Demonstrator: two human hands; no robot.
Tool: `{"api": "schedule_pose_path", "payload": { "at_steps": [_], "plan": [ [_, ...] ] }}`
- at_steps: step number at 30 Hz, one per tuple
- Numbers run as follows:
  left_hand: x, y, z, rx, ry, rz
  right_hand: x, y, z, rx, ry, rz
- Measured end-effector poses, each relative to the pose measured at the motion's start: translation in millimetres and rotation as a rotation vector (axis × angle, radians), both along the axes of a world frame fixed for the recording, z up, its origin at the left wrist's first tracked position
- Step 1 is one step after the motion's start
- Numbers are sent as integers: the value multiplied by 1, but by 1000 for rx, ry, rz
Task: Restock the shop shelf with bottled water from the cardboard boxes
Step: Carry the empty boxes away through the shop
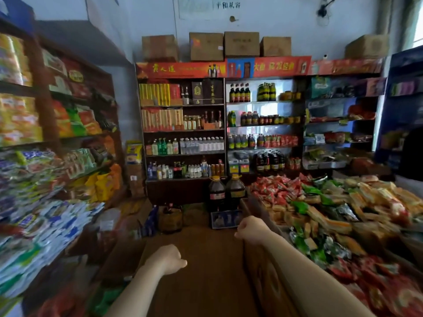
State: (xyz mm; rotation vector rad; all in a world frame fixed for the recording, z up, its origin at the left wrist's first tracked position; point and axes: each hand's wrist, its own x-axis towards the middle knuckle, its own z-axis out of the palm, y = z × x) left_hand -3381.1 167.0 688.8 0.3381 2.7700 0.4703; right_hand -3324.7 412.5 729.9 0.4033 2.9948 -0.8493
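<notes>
I see my left hand [168,257] and right hand [250,228] fisted, empty (blurred), bottled water [201,145] shelved far ahead, cardboard boxes [206,46] on top.

Readable signs in the shop

A white paper poster [207,6] on the back wall reads 平和从容; the red banner [180,69] atop the dark wooden shelf shows yellow 贵人道; other labels blur.

Matt cardboard boxes [206,46], wooden shelf [183,130]
</notes>
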Motion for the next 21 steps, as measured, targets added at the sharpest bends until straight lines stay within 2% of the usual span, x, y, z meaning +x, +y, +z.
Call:
{"api": "schedule_pose_path", "payload": {
  "at_steps": [3, 9, 11, 16, 21],
  "plan": [
    [-84, 6, 3, -2, -58, -11, -82, 2, 0, -18, -7, -24],
    [-242, 13, 11, -31, -26, 0, -230, 11, 5, -35, -5, -27],
    [-283, 20, 8, -65, -97, -12, -277, 16, -5, -52, -1, -37],
    [-404, 35, -21, -70, -169, -10, -410, 30, -37, -58, -56, 22],
    [-518, 29, -52, -13, -199, 99, -560, 35, -62, -59, -121, 110]
  ]
}}
